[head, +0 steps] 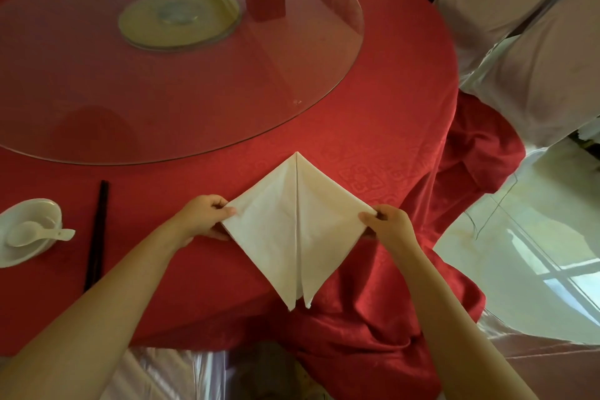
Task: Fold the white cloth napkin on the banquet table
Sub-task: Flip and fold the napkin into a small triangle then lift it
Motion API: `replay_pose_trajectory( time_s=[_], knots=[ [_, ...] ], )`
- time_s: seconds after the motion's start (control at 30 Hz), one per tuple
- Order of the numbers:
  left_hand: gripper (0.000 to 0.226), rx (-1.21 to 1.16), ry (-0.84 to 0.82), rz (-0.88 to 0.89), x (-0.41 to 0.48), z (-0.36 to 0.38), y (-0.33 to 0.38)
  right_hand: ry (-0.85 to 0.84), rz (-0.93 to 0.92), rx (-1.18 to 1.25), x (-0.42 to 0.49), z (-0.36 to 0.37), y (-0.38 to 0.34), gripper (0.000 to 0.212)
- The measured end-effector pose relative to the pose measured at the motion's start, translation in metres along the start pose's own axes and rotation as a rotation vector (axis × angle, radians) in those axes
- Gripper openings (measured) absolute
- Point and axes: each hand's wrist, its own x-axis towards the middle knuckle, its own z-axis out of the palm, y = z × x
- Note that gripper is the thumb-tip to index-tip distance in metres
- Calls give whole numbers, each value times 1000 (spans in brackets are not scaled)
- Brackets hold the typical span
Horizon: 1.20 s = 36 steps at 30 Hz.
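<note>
The white napkin (297, 230), folded into a diamond with a centre seam, lies on the red tablecloth (373, 140); the left hand (204, 217) and right hand (388, 224) pinch its side corners, apparently lifting them slightly.

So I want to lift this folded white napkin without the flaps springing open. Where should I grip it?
Probably pinch the white diamond-shaped cloth napkin at its two side corners, coming in from left and right, as the left hand and right hand do. The two flaps meet along the centre seam, so outward tension should keep them flat.
</note>
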Motion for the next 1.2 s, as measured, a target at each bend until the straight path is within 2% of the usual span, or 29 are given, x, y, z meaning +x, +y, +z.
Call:
replay_pose_trajectory(
  time_s=[0.17,0.33,0.53,0.63,0.8,0.93,1.1,1.2],
  knots=[
    [8,-102,129,18,-1,13,-16,26,19,-30,-5,12,2,8],
    [12,-143,180,53,-1,19,-21,59,25,-107,-10,14,-1,20],
    [14,-159,191,96,-6,22,-25,55,36,-123,-17,24,0,20],
    [18,-187,146,59,-10,18,-22,51,28,-105,-18,23,1,22],
    [17,-319,-85,27,-18,4,-19,141,28,-12,-20,16,2,16],
    [26,-345,17,98,-21,6,-10,183,-21,83,-27,17,-15,20],
    [33,-353,139,224,-31,-13,17,162,-68,376,-30,-2,-59,23],
    [28,-484,149,284,-46,-28,40,93,-29,577,-29,-21,-90,21]
  ],
)
